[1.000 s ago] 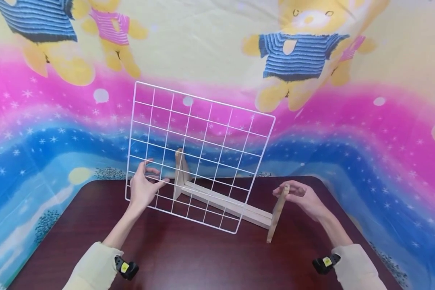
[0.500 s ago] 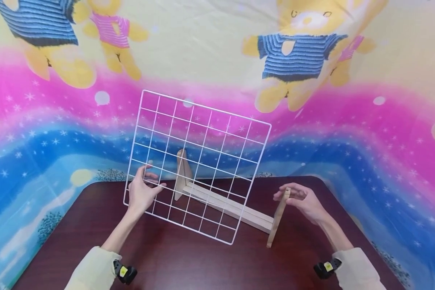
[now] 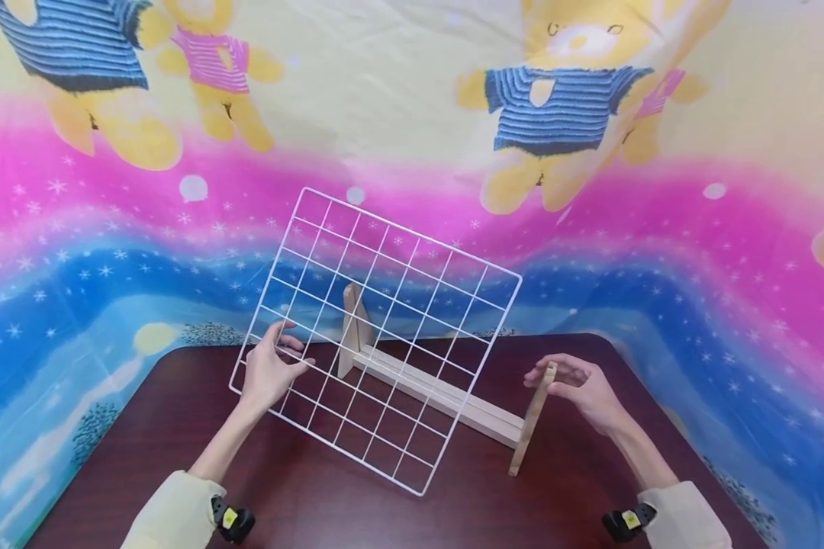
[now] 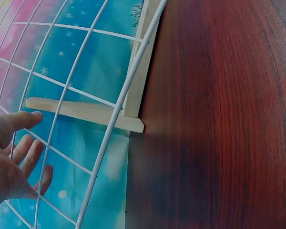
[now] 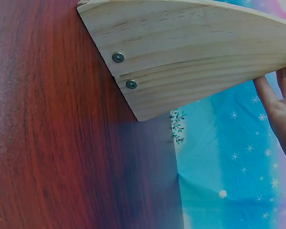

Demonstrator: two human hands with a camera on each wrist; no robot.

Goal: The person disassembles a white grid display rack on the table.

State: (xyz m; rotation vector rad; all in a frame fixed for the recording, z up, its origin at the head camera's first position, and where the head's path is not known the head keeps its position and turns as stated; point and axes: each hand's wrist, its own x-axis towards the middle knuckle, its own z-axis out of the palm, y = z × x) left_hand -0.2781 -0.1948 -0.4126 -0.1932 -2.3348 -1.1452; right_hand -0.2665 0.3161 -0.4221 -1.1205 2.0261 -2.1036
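My left hand grips a white wire grid panel near its lower left side, thumb in front and fingers reaching behind through the squares. The panel leans clockwise, overlapping a pale wooden stand in the head view. This stand has a crossbar between two upright side pieces and sits slanted on the table. At its right side piece, my right hand holds the upper end between thumb and fingers. Two screw heads show on that side piece in the right wrist view; part of the hand is out of frame there.
A dark red-brown wooden table lies under everything, its back edge behind the stand. A cloth printed with bears and snowflakes hangs around the back and sides. Small black cameras are strapped at both wrists.
The grid panel has tilted clockwise, its top going right and down and its lower right corner dropping toward me. The stand has shifted slightly right and nearer, with the right hand on it.
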